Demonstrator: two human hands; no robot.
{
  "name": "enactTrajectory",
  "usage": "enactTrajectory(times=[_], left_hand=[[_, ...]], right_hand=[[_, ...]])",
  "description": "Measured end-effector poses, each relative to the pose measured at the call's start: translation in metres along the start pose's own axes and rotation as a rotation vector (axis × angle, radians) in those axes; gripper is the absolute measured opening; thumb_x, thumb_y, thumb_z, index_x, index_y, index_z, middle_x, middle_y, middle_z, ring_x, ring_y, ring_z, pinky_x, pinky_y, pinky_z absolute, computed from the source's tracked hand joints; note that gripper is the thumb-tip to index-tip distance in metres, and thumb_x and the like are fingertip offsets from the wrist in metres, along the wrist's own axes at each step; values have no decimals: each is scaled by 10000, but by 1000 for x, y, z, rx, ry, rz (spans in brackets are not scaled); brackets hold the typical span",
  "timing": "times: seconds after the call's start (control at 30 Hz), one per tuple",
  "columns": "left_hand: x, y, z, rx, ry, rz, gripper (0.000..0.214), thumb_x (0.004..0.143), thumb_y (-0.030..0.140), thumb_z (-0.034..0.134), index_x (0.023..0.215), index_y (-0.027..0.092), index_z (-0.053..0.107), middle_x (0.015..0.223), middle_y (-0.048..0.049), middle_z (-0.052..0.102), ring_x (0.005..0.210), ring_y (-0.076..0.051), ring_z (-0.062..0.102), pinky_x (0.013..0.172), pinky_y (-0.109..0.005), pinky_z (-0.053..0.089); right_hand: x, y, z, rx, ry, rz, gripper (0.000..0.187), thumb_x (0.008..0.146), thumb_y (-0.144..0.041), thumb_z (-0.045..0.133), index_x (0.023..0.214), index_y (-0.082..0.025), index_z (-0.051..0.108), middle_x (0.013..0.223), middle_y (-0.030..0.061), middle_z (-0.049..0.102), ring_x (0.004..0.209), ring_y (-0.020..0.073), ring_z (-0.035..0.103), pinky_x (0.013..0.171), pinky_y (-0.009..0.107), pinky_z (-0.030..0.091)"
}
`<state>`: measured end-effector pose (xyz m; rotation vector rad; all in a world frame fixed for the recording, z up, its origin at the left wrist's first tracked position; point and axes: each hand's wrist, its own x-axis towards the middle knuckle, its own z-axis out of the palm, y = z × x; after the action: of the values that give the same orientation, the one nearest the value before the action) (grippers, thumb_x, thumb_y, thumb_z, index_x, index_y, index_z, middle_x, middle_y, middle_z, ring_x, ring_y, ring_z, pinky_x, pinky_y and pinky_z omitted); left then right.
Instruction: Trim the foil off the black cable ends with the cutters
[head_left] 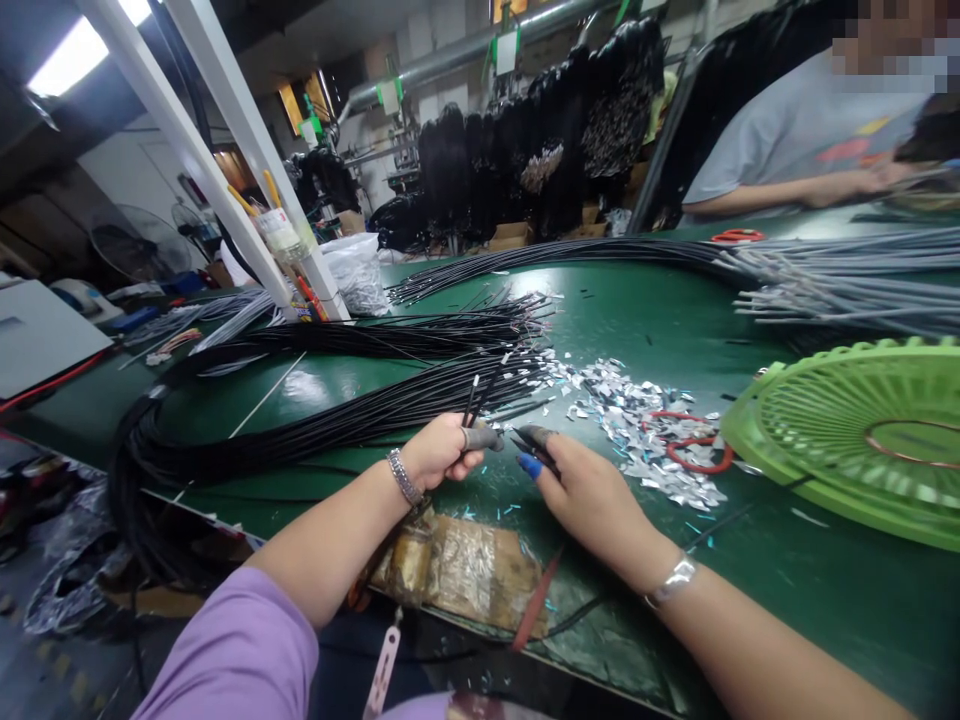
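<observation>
My left hand [442, 450] is closed in a pinch on a thin black cable end [471, 398] that sticks up from its taped fingertips. My right hand [581, 490] is closed too, thumb and taped forefinger pinched on something small and dark that I cannot make out, just right of the left hand. Both hands hover over the green table [787, 560]. The cable belongs to a long bundle of black cables [330, 420] that runs left and loops off the table edge.
A pile of silver foil scraps [637, 420] with red-handled scissors [694, 445] lies right of my hands. A green plastic fan grille [862, 430] sits at the right. Grey cables [847, 280] lie at the back right, where another person's arm [787, 190] rests. A taped brown pad [465, 565] covers the near edge.
</observation>
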<state>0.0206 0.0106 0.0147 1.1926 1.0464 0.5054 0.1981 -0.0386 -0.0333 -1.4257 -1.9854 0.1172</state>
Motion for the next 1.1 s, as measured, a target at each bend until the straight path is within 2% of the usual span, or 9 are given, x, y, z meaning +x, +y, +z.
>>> enactTrajectory(times=[0.13, 0.37, 0.47, 0.57, 0.73, 0.8, 0.87, 0.93, 1.1], left_hand=[[-2, -1, 4, 85, 14, 34, 329, 707, 426, 689, 706, 143, 522, 403, 83, 422, 281, -27, 302, 291, -149, 181], [-5, -3, 8, 200, 75, 107, 383, 714, 493, 664, 672, 166, 468, 413, 90, 409, 295, -28, 307, 299, -152, 208], [-4, -4, 8, 204, 70, 126, 437, 671, 552, 679, 684, 169, 471, 411, 95, 395, 301, -28, 296, 301, -154, 209], [-3, -3, 6, 185, 56, 139, 480, 637, 598, 682, 706, 160, 497, 412, 96, 390, 304, -26, 288, 306, -156, 201], [-2, -3, 3, 165, 7, 130, 520, 624, 632, 675, 739, 147, 527, 419, 99, 377, 312, -24, 276, 316, -162, 185], [-3, -3, 4, 173, -1, 135, 522, 629, 635, 670, 742, 146, 529, 422, 99, 377, 317, -24, 277, 321, -163, 189], [-4, -2, 5, 189, 5, 141, 515, 628, 634, 669, 726, 152, 515, 427, 98, 382, 322, -24, 283, 322, -161, 201], [-5, -2, 7, 214, 7, 143, 501, 627, 621, 674, 707, 160, 495, 436, 95, 394, 329, -26, 292, 324, -160, 220], [-4, -5, 9, 322, 1, 160, 340, 725, 473, 634, 725, 165, 488, 487, 69, 464, 353, -44, 350, 351, -169, 265]], right_hand=[[1, 0, 1, -24, -19, 4, 88, 806, -181, 472, 737, -212, 519, 681, 50, 603, 594, 193, 549, 545, 289, 373], [2, -1, -3, 38, -118, 45, 155, 803, -157, 443, 810, -193, 594, 783, 86, 679, 705, 215, 613, 637, 301, 424], [5, 1, -7, 185, -150, 85, 160, 814, -200, 435, 731, -206, 570, 694, 56, 656, 622, 194, 583, 586, 295, 408], [9, 3, -9, 359, -103, 169, 204, 832, -334, 456, 687, -221, 545, 583, 12, 588, 545, 172, 522, 534, 288, 381], [12, -1, -8, 773, -69, 398, 327, 700, -524, 618, 757, -203, 591, 639, 12, 604, 587, 160, 518, 541, 275, 391], [11, -5, -6, 917, -104, 508, 394, 666, -561, 647, 778, -185, 607, 578, -12, 550, 498, 120, 431, 469, 250, 322], [11, -8, -4, 1012, -129, 599, 427, 645, -584, 666, 755, -175, 608, 476, -62, 419, 426, 85, 296, 414, 233, 211], [11, -9, -2, 1075, -127, 636, 429, 618, -574, 700, 735, -172, 605, 446, -87, 343, 414, 70, 232, 405, 226, 149], [10, -13, 1, 1132, -129, 665, 390, 574, -508, 749, 694, -177, 579, 500, -59, 438, 429, 59, 257, 401, 211, 159]])
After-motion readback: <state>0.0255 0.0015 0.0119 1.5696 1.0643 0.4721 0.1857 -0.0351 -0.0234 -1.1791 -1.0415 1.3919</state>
